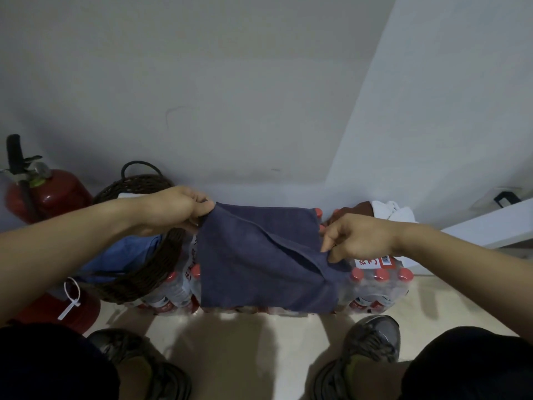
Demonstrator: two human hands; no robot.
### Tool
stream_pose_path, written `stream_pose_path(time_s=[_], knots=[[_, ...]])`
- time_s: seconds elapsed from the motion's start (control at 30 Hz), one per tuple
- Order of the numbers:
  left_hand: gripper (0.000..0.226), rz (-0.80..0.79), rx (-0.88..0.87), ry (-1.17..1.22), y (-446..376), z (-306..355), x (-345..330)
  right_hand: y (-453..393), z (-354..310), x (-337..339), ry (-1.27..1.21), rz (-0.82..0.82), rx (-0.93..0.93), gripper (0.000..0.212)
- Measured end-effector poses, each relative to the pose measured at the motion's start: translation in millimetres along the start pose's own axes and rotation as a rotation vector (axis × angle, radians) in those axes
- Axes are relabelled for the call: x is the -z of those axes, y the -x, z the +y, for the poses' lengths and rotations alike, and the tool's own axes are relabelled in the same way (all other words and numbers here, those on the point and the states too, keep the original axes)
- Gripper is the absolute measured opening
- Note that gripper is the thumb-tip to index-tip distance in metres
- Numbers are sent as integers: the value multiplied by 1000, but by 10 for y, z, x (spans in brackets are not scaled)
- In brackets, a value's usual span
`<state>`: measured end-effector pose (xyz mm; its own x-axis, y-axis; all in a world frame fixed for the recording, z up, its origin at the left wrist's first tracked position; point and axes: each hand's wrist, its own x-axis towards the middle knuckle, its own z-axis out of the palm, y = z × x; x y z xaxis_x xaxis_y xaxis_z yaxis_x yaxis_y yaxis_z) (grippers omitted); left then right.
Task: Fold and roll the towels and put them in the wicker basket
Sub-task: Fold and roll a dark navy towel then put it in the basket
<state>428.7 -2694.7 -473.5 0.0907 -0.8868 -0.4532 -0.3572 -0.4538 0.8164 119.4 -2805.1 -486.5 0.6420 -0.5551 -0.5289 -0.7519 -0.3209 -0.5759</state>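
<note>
While the towel (259, 255) lies over packed bottles (377, 287), the left hand (173, 209) and right hand (357, 238) pinch its corners beside the basket (144, 272).

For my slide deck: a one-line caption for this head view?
Both hands, left and right, pinch a dark blue towel spread over bottled-water packs.
</note>
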Motion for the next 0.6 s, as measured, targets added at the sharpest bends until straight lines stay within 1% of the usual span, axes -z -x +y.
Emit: stream_pose_path(time_s=[0.07, 0.13, 0.2, 0.27, 0.3, 0.33, 0.37, 0.4, 0.47, 0.5, 0.6], knots=[[31, -33, -21, 42, -20, -27, 5, -18, 3, 23, -30, 32, 6, 21], [29, -25, -41, 74, -35, -44, 1, -25, -12, 34, -185, 97, -17, 22], [31, 24, -64, 78, -62, -59, -10, -37, -45, 17, -361, 151, -28, 13], [36, 79, -66, 62, -92, -81, -26, -41, -88, -14, -464, 168, -29, 9], [37, 98, -61, 51, -106, -87, -35, -42, -92, -27, -485, 153, -23, 18], [36, 109, -55, 35, -124, -90, -44, -41, -95, -22, -472, 121, -14, 28], [35, 111, -45, 16, -147, -91, -49, -35, -89, -4, -404, 85, 6, 36], [34, 109, -29, -4, -174, -96, -51, -21, -84, 16, -278, 51, 29, 38], [32, 109, 9, -29, -237, -106, -14, -16, -70, 49, -44, 11, 28, 31], [31, 111, 28, -36, -267, -112, 14, -20, -56, 72, -1, -10, 2, 26], [29, 94, 88, -109, -352, -141, 110, -26, 26, 160, -74, -117, -64, 11]])
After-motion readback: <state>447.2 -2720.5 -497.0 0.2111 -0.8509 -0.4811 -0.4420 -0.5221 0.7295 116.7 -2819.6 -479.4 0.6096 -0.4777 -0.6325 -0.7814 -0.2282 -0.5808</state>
